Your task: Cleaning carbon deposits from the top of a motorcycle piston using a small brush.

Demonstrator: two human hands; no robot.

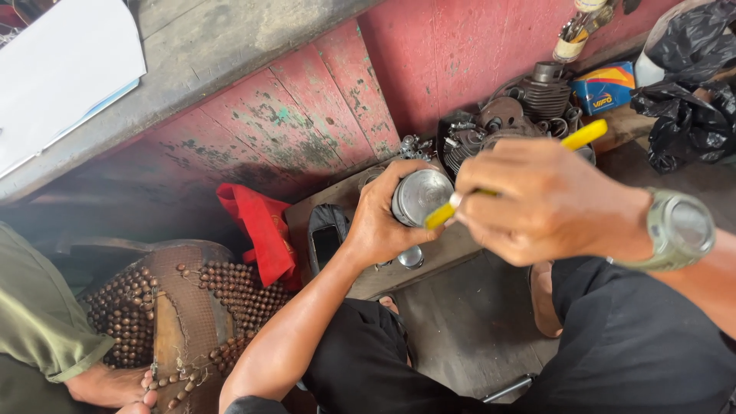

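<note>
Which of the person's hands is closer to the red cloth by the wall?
Left. The left hand, holding the metal piston, is just right of the red cloth; the right hand, gripping the yellow tool, is farther right.

Soft, even daylight, brighter toward the upper right; deep shadow under the bench (230, 46). Right hand (548, 201) slightly motion-blurred. Mild glare on the metal piston (422, 195); edges bend slightly.

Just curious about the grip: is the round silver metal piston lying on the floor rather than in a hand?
No, the left hand grips the round silver metal piston above the wooden board.
</note>
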